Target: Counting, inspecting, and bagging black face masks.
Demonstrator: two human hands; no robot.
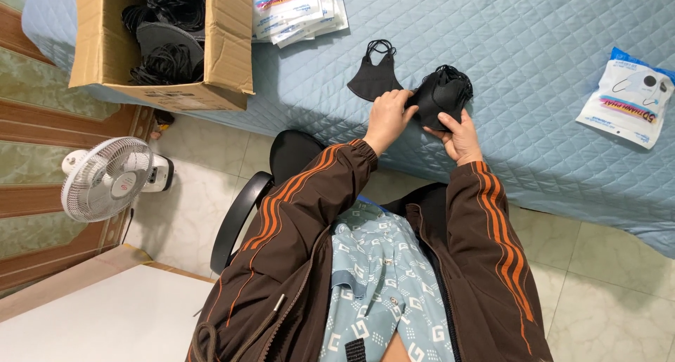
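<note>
Blue quilted bedspread (pixel 534 59) fills most of the view. Near its upper left corner sits an open cardboard box (pixel 228 45), heaped with black masks (pixel 165 59) and tangled ear loops. Just right of the box, a fanned pile of white mask packets (pixel 299 10). One more white packet (pixel 628 98) lies alone far to the right, well apart from everything else. A single black mask (pixel 373 77) lies flat on the quilt, loops toward the far side, just left of the hands. On the tiled floor to the left, a small white desk fan (pixel 105 179) stands near the wood-panelled wall. A black chair back (pixel 242 214) shows beside the person's left sleeve. A pale tabletop corner (pixel 91 320) sits bottom left.

Person wears a brown jacket with orange stripes, both arms stretched toward the bed edge.

Left hand (pixel 385 119): fingers curled, tips pressed onto the left side of a stack of black masks (pixel 441 94), partly closed around it. Right hand (pixel 460 137): cupped beneath and behind the stack, thumb up its near face, gripping it. The stack is held between both hands just above the quilt near the bed's near edge, loops bunched at its top. Nothing lies between the hands and the loose mask.
</note>
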